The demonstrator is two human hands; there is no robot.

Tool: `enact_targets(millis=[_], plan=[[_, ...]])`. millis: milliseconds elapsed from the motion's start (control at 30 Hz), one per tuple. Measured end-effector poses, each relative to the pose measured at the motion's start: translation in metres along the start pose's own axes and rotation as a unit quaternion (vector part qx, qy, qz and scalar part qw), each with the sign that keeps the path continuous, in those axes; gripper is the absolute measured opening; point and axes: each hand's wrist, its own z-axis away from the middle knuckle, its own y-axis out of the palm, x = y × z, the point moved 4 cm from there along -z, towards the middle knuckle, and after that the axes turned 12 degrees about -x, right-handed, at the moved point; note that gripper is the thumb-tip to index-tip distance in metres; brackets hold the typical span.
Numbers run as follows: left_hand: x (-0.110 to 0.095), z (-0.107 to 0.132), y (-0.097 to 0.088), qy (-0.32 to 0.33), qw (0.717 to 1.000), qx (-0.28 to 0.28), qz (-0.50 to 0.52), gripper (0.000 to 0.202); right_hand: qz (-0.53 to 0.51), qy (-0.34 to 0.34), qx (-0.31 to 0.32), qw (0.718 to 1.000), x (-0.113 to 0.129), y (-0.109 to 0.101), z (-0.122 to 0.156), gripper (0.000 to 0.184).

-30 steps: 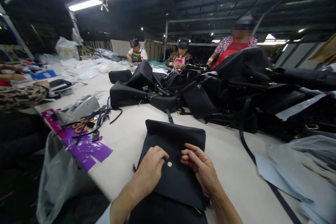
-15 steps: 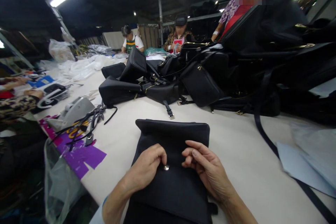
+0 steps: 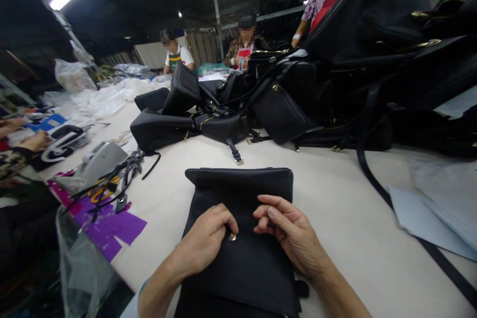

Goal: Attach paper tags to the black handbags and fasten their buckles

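A black bag (image 3: 253,268) with a broad flap lies in front of me on the pale tabletop. My left hand (image 3: 204,233) rests on it from the left, fingers curled down at a small shiny metal clasp (image 3: 232,237). The fingertips are at the clasp; my knuckles hide part of the grip. Over the flap's right side is my right hand (image 3: 288,226), its fingers loosely bent and the index finger held apart, with nothing visible in them. The bag's far edge (image 3: 238,175) stands out beyond both hands.
Behind the bag is a heap of black bags (image 3: 283,109) with straps and a buckle (image 3: 238,160). A grey tape dispenser (image 3: 102,161), cords and yellow-handled scissors (image 3: 104,189) lie left. Light sheets (image 3: 428,218) and a long strap lie right. Several people work beyond.
The whole view has shifted slightly, so things sit a little further left. My left fingers have moved slightly at the clasp, which shows at a different angle. The right hand keeps its pose.
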Motion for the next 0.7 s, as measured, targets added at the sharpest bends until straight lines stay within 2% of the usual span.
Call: enact_targets(millis=[233,400,500,700], plan=[[0.006,-0.008,-0.003,-0.094,0.991,0.023,0.089,0.016,0.006,0.001,-0.005,1.0,0.0,0.001,0.0,0.031],[-0.002,-0.006,-0.004,-0.009,0.999,0.046,0.019,0.036,0.015,-0.004,0.0,1.0,-0.001,0.0,0.0,0.029],[-0.003,-0.004,-0.005,0.006,0.998,0.062,0.019,0.035,0.011,-0.005,0.006,1.0,0.0,0.001,0.001,0.03],[0.002,0.001,-0.017,-0.004,0.998,0.014,0.063,0.019,0.001,-0.006,0.011,1.0,0.001,0.003,-0.001,0.03]])
